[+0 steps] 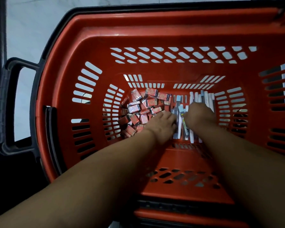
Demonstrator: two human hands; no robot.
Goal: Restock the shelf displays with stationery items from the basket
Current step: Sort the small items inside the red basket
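Your right hand (199, 116) gripped pens (179, 129) in the basket (92, 38); left hand (163, 124) fingers curled at them, probably gripping too.

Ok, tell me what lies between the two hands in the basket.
Head view: between the left hand and the right hand lie a few slim pens, white and pale blue, on the basket floor.

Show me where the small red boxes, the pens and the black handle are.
small red boxes (138, 111), head view, middle of pile.
pens (196, 97), head view, white barrels.
black handle (7, 104), head view, left bar.
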